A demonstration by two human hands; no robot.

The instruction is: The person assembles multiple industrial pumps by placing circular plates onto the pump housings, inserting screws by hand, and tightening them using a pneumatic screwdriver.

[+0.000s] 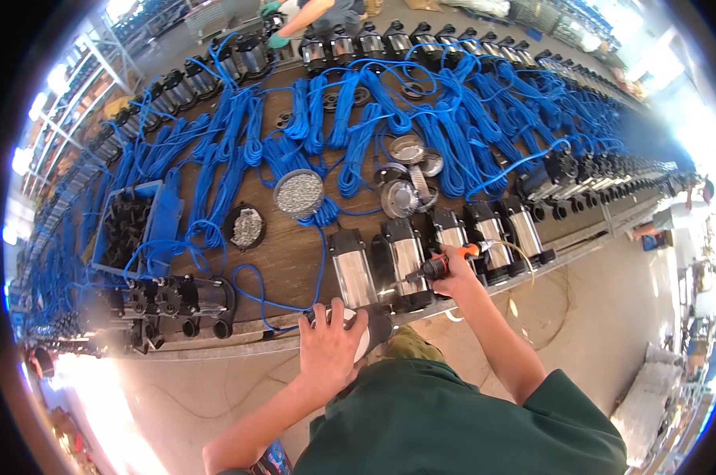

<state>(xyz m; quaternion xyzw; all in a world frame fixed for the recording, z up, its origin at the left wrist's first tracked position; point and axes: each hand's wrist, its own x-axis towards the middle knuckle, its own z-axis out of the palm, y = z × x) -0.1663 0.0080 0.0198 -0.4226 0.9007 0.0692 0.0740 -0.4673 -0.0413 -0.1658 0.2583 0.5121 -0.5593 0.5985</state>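
At the bench's near edge lies a pump with a silver cylinder and black ends. My left hand grips its near end, fingers curled over a pale round part. In my right hand is an orange and black power screwdriver, held sideways with its bit pointing left toward the pump's near end. Whether the bit touches a screw is too small to tell. A yellowish hose runs from the screwdriver's back end. Just right of the held pump stands another silver and black pump, partly behind the screwdriver.
Bundles of blue cable cover the brown bench. A bowl of small metal parts, a smaller dish, loose metal covers and a blue bin of black parts stand around. Rows of pumps line both edges. Across the bench works a gloved person.
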